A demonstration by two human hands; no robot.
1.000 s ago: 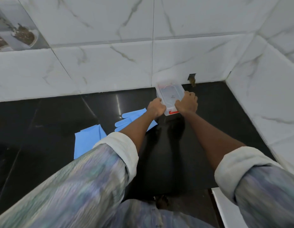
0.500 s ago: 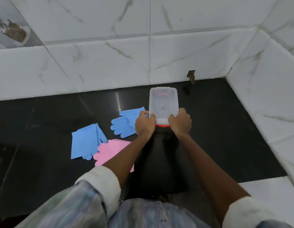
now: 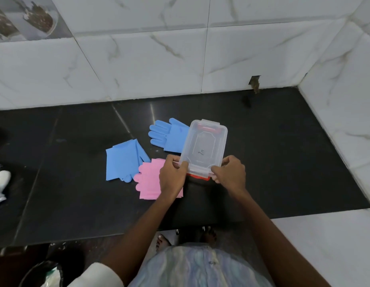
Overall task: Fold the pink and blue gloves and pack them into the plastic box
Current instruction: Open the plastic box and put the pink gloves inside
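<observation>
A clear plastic box [image 3: 203,149] with red clips is held over the black counter, its near end gripped on both sides. My left hand [image 3: 172,179] grips the near-left corner and my right hand [image 3: 229,172] grips the near-right corner. One blue glove [image 3: 166,137] lies flat to the left of the box, partly under it. A second blue glove [image 3: 124,160] lies further left. A pink glove [image 3: 149,179] lies beneath my left hand, partly hidden by it.
The black counter [image 3: 283,162] meets white marble wall tiles at the back and right. A small hole in the wall [image 3: 255,83] sits at the back right. A white object [image 3: 0,183] lies at the far left edge. A dark bin [image 3: 43,274] stands below left.
Both hands have drawn the box nearer from the back wall and lifted its near end. The view has tilted down, so the pink glove and both blue gloves show fully.
</observation>
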